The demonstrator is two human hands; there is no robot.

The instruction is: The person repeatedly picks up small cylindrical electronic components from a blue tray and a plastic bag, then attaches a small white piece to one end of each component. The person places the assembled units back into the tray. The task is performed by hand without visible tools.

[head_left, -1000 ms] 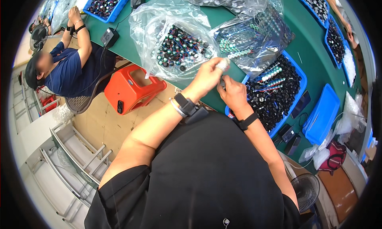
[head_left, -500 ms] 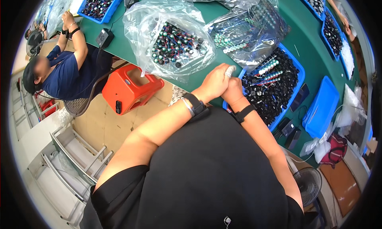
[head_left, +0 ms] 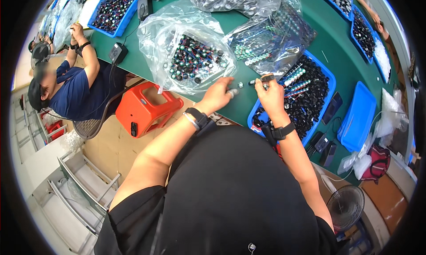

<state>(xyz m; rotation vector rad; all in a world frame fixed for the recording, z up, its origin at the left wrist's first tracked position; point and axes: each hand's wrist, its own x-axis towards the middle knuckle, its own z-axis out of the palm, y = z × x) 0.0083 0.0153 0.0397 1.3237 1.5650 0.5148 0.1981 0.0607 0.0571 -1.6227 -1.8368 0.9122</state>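
My left hand (head_left: 216, 96) rests over the green table with thumb and index finger spread, holding nothing that I can see. A pale wrap covers its thumb tip. Just beyond these fingers lies a small round silvery part (head_left: 240, 85). My right hand (head_left: 272, 100) pinches a small dark cylindrical part (head_left: 267, 78); a little greenish piece (head_left: 252, 82) shows at its fingertips. Beside that hand stands a blue bin (head_left: 333, 84) of small black parts, with several strips of green and white round pieces (head_left: 295, 76) lying on top.
An opened clear bag (head_left: 153, 42) holds wired round parts. Behind it are more filled plastic bags (head_left: 270, 42). An empty blue tray (head_left: 358, 117) leans at the right. Left of the table stand an orange stool (head_left: 142, 111) and a seated person (head_left: 80, 88).
My hands, together before, have come apart. The left moved left and opened; the right turned upward with a dark part between its fingers. A small round part now shows on the table.
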